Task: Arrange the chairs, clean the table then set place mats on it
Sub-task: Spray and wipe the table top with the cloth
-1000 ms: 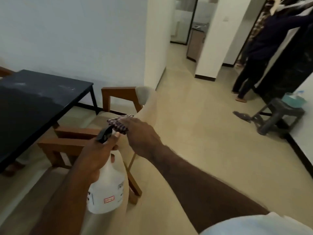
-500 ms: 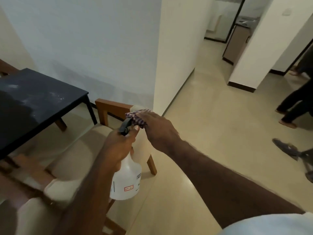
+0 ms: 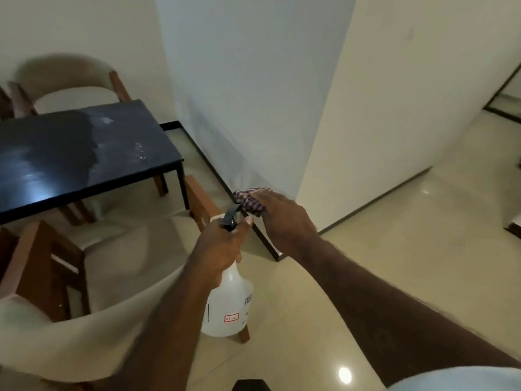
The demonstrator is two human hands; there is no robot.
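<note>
Left hand is wrapped round the neck of the spray bottle, right hand clutching a checked cloth right by the nozzle. Black surface sits off left, smeary, with a cream chair between it and the hands, and a second chair behind it.

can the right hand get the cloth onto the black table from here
Probably not yet: the right hand, holding the cloth, is near the wall corner, and the near chair sits between it and the table.
</note>
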